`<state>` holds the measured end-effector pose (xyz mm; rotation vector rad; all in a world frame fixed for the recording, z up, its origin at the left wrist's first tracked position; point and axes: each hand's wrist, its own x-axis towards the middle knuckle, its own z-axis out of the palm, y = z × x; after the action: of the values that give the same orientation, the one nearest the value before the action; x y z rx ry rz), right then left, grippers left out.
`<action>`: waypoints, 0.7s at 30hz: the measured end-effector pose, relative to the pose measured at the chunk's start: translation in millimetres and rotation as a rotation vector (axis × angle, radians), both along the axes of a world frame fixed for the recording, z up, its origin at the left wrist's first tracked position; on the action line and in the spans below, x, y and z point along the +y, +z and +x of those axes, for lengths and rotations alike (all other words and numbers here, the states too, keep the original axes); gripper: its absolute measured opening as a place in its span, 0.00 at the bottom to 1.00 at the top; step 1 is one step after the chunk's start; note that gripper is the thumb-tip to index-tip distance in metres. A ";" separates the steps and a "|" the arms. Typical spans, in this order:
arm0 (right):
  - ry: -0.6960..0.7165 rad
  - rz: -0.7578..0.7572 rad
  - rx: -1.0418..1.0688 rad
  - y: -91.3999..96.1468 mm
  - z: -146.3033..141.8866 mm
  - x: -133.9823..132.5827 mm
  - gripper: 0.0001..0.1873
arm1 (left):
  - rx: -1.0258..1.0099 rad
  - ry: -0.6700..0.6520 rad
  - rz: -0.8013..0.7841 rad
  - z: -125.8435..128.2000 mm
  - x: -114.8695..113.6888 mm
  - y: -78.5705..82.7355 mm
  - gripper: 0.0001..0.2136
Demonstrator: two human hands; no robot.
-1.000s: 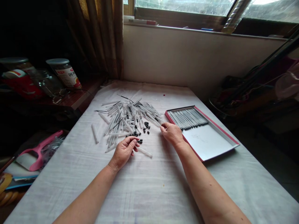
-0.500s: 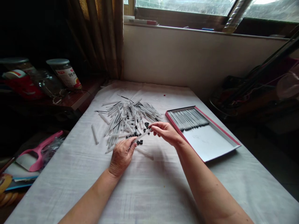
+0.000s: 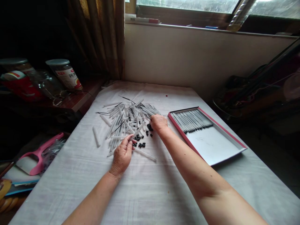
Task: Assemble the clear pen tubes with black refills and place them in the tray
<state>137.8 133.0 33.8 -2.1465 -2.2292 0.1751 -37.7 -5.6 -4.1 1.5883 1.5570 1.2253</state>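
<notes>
A translucent white pen barrel (image 3: 138, 130) is held in my left hand (image 3: 122, 154), its free end slanting up and to the right. My right hand (image 3: 159, 121) is at the right edge of a pile of pen barrels and thin dark refills (image 3: 124, 114). Its fingers are curled downward, and whatever they grip is hidden. Small black pen plugs (image 3: 142, 145) are scattered on the cloth between my hands. One loose barrel (image 3: 146, 154) lies in front of them. To the right, a shallow pink-edged box (image 3: 215, 147) holds a row of pens with black ends (image 3: 192, 119).
A white cloth covers the table (image 3: 140, 193). On a wooden cabinet at left stand a lidded jar (image 3: 67, 75) and a red container (image 3: 22, 89). A pink-handled tool (image 3: 38, 156) lies beside the table's left edge. A window is behind the far wall.
My right hand has left the end of the barrel and moved up to the pile's right edge. My left hand keeps the barrel, now tilted more steeply.
</notes>
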 end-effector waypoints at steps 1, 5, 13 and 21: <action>0.007 -0.006 -0.006 1.3 -2.1 0.9 0.16 | -0.023 -0.005 -0.013 0.5 -0.3 0.2 0.16; -0.014 -0.016 -0.006 8.0 -1.8 -0.9 0.16 | -0.115 -0.019 -0.049 1.3 -0.6 -1.5 0.16; -0.161 0.338 0.651 -4.9 56.3 -41.9 0.09 | -0.239 0.010 -0.092 -3.1 6.0 -5.1 0.19; -0.390 0.512 1.669 0.0 84.5 -68.1 0.21 | -0.319 0.036 -0.193 -6.2 7.1 2.9 0.25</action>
<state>222.3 65.0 33.9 -1.1353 -0.7344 0.8357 -43.9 1.5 -1.2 1.1830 1.4526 1.2375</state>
